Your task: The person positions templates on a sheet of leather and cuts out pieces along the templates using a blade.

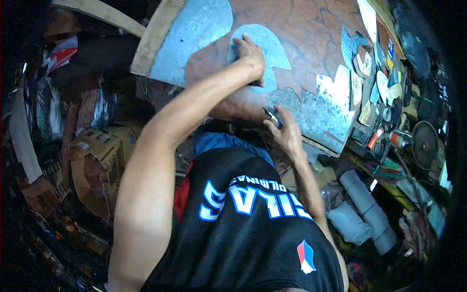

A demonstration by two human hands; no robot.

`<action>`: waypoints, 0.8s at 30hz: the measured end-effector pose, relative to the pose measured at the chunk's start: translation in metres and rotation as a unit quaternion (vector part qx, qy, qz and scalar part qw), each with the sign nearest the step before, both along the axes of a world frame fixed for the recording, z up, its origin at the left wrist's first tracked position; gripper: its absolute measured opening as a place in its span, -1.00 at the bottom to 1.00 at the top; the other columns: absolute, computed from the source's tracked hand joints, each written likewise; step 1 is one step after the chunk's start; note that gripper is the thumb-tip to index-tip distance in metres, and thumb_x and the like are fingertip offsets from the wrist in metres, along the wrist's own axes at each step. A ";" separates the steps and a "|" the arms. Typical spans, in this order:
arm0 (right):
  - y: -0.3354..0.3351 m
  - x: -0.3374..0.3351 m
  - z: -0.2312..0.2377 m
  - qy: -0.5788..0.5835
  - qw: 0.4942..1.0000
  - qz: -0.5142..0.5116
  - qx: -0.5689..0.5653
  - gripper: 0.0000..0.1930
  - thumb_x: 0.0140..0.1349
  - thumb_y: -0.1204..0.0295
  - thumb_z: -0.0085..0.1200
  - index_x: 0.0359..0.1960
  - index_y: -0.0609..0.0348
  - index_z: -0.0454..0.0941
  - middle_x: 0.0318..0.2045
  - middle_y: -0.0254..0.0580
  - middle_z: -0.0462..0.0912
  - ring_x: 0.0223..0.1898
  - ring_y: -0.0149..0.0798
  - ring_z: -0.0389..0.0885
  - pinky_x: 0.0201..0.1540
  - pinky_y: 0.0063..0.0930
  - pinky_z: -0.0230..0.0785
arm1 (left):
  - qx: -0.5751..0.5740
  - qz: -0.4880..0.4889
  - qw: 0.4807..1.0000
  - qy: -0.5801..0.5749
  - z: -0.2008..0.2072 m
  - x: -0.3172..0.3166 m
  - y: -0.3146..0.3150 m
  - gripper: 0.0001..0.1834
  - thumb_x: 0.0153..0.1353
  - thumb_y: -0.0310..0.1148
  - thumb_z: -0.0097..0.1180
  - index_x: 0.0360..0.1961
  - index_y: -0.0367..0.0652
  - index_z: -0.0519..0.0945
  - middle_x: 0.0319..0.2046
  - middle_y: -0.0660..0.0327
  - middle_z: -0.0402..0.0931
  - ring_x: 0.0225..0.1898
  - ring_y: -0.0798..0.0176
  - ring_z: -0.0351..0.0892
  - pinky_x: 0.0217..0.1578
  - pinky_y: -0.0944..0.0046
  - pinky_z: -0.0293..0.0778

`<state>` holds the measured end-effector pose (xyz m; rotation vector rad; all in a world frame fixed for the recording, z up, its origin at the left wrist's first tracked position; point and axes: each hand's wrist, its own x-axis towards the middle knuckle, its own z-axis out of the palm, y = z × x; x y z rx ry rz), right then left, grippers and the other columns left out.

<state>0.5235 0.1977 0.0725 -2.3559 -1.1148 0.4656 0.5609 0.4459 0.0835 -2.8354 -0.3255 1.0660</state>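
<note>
The left hand lies with fingers bent on a rounded pale sheet towards the middle of the desk; whether it pinches anything, I cannot tell. The right hand grips a small tool with a shiny part, at the desk's near edge.

The desk's brown top is marbled with dark veins. A bluish sheet covers its left part, and a mottled grey sheet its near right corner. Cut pieces crowd the right side.

The room around is dim and cluttered. Farther right stands a round disc-shaped object; near right lie a grey roll and a filled translucent bag.

To the left, a cardboard box gapes open, with something reddish-brown inside, too dark to identify.
</note>
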 end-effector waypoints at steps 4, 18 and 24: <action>0.025 -0.057 -0.009 0.041 0.990 -0.105 0.082 -0.48 0.11 0.42 0.29 0.12 0.27 0.44 -0.04 0.10 0.55 0.00 0.10 0.56 0.06 -0.19 0.42 | 0.002 0.019 1.000 0.001 -0.002 -0.004 0.001 0.41 -0.30 0.58 0.20 0.39 -0.33 0.17 0.42 -0.14 0.06 0.46 -0.21 -0.05 0.21 -0.28 0.16; 0.095 -0.134 -0.038 0.452 0.891 0.001 0.028 -0.53 0.21 0.45 0.17 0.18 0.24 0.46 -0.21 -0.15 0.65 -0.18 -0.37 0.54 -0.06 -0.41 0.42 | -0.021 0.017 1.000 -0.005 -0.008 -0.006 0.006 0.41 -0.33 0.57 0.24 0.40 -0.29 0.18 0.41 -0.19 0.05 0.44 -0.29 -0.03 0.24 -0.33 0.15; 0.042 -0.102 0.010 0.419 0.892 -0.171 0.005 -0.61 0.32 0.24 0.13 0.09 0.18 0.50 -0.22 -0.26 0.59 -0.15 -0.38 0.51 -0.03 -0.46 0.37 | -0.060 0.120 0.988 -0.081 -0.018 -0.009 0.016 0.28 -0.28 0.31 0.45 0.36 -0.31 0.24 0.43 -0.21 -0.03 0.34 -0.42 0.12 0.14 -0.19 0.36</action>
